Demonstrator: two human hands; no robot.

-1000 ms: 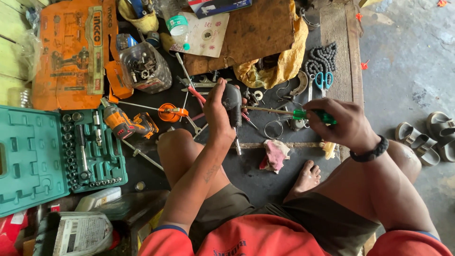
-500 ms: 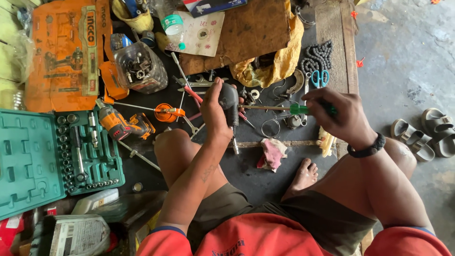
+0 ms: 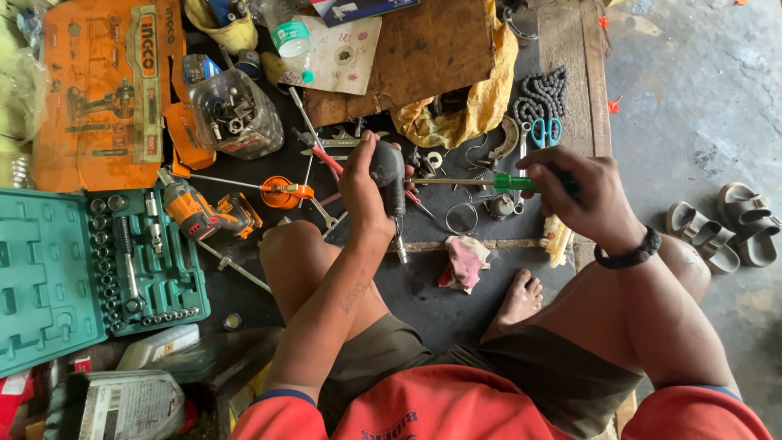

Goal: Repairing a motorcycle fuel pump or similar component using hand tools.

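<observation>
My left hand (image 3: 362, 191) grips a dark grey metal part (image 3: 388, 175) with a thin shaft sticking down from it, held above my left knee. My right hand (image 3: 580, 195) holds a green-handled screwdriver (image 3: 511, 182) level, its long shank pointing left with the tip against the grey part. Both hands hover over a dark mat (image 3: 423, 285) strewn with tools. A pink rag (image 3: 466, 261) lies just below the hands, beside my bare foot (image 3: 515, 303).
A green socket set case (image 3: 81, 273) lies open at left, an orange cordless drill (image 3: 204, 212) beside it. A clear jar of bolts (image 3: 232, 114), orange cardboard box (image 3: 106, 90), chain (image 3: 539, 98), scissors (image 3: 546, 130) and pliers (image 3: 322, 151) lie beyond. Sandals (image 3: 721, 228) sit on concrete at right.
The view has shifted slightly; my hands keep the same grip, with the screwdriver still set against the grey part. Nothing was let go or picked up.
</observation>
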